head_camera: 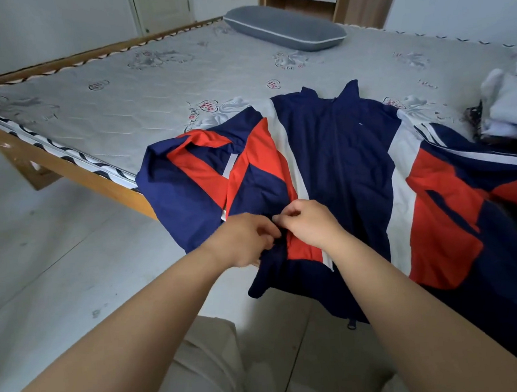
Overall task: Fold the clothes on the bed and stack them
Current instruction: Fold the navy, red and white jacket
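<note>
Head view: left hand [248, 238] and right hand [306, 221] touch, both pinching fabric at lower front of navy/red/white jacket [340, 159]. Jacket lies spread, front up, across near edge of bed [152, 90], hem overhanging. Clothes pile [508, 108] at right; pillow [285, 28] at far end.
</note>
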